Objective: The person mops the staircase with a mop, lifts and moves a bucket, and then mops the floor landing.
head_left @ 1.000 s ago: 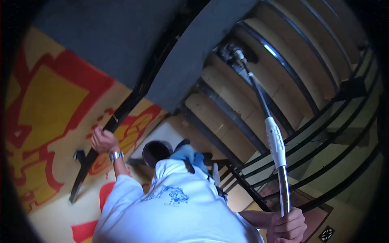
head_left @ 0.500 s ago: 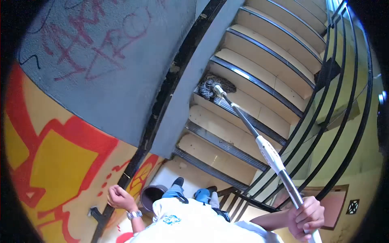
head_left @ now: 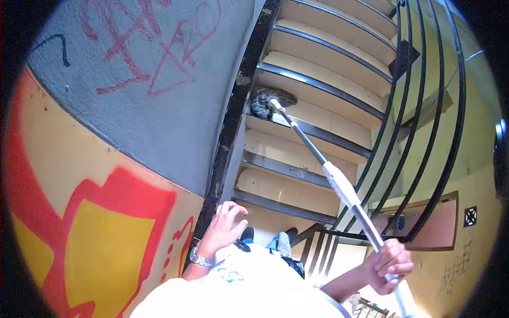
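My right hand (head_left: 389, 266) is wrapped round the white and dark handle of a mop (head_left: 342, 185), at the lower right. The handle slants up and left to a grey string mop head (head_left: 263, 104), which rests on a stair tread at its left end, close to the wall side. My left hand (head_left: 225, 227), with a metal watch (head_left: 201, 258) on the wrist, holds nothing. Its fingers are loosely bent and apart, in front of the dark rail (head_left: 217, 175) along the left wall.
Tan stairs (head_left: 313, 111) with dark metal-edged nosings curve upward. Black railings (head_left: 424, 132) line the right side. A grey wall (head_left: 175, 132) with red graffiti and a red and yellow painting stands at left. My shoes (head_left: 286, 236) are near the stair foot.
My left hand has moved right and up, opening from a closed curl. The view has turned, and the bucket beside my feet is no longer visible. The mop head stays on the same tread.
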Tool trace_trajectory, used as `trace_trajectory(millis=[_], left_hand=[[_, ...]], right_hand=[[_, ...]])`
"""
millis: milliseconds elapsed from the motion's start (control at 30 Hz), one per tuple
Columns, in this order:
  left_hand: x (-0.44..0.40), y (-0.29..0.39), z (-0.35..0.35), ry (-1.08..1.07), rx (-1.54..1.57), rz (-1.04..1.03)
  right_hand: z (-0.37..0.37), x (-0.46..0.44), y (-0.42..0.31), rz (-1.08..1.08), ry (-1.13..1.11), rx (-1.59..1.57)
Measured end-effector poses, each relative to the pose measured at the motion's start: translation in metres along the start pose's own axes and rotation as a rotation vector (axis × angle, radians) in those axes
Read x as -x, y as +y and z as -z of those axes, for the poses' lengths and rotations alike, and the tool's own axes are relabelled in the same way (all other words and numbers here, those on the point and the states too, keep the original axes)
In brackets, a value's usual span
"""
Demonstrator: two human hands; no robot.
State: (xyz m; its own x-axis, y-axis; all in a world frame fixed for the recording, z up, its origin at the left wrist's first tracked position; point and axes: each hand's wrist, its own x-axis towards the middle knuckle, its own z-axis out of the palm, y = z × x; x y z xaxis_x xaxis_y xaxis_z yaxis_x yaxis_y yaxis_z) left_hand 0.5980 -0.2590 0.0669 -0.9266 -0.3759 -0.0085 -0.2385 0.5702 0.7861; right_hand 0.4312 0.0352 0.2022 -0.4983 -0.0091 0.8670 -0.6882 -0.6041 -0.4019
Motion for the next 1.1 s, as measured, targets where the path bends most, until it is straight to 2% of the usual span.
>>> trace_trajectory(millis=[100, 167, 233, 300, 367, 433, 500, 567, 633, 667, 733, 800, 900, 1100], left_hand=[[-0.003, 0.016, 0.002, -0.121, -0.138, 0.052], [-0.013, 0.044, 0.010, -0.336, -0.139, 0.109], [-0.010, 0.046, 0.005, -0.422, 0.128, 0.197], [-0.010, 0.053, 0.003, -0.686, 0.456, 0.453], [-0.008, 0.075, 0.008, -0.791, 0.483, 0.449], [0.001, 0.073, 0.002, -0.778, 0.516, 0.387], [0.005, 0.076, -0.019, -0.696, 0.642, 0.401], [0.002, 0.096, -0.014, -0.649, 0.619, 0.363], [-0.006, 0.111, -0.008, -0.711, 0.454, 0.434], [0.002, 0.094, -0.016, -0.699, 0.454, 0.353], [0.003, 0.088, -0.024, -0.722, 0.429, 0.339], [0.008, 0.082, -0.030, -0.732, 0.434, 0.329], [0.001, 0.085, -0.028, -0.750, 0.411, 0.319], [0.004, 0.062, -0.030, -0.771, 0.429, 0.309]], right_hand=[[-0.013, 0.013, -0.012, -0.059, 0.097, 0.116], [-0.027, 0.011, -0.015, -0.073, 0.135, 0.143], [-0.037, 0.011, -0.021, -0.067, 0.155, 0.148], [-0.047, 0.000, -0.020, -0.088, 0.040, 0.174], [-0.050, -0.007, -0.023, -0.110, 0.001, 0.182], [-0.052, -0.004, -0.028, -0.123, -0.095, 0.156], [-0.046, -0.004, -0.030, -0.105, -0.093, 0.143], [-0.049, -0.006, -0.033, -0.108, -0.109, 0.129], [-0.059, -0.014, -0.032, -0.115, -0.141, 0.097], [-0.066, -0.006, -0.028, -0.093, -0.206, 0.076], [-0.065, -0.012, -0.024, -0.102, -0.220, 0.030], [-0.058, -0.013, -0.019, -0.100, -0.395, -0.053], [-0.066, -0.021, -0.014, -0.134, -0.479, -0.093], [-0.072, -0.006, -0.013, -0.130, -0.423, -0.044]])
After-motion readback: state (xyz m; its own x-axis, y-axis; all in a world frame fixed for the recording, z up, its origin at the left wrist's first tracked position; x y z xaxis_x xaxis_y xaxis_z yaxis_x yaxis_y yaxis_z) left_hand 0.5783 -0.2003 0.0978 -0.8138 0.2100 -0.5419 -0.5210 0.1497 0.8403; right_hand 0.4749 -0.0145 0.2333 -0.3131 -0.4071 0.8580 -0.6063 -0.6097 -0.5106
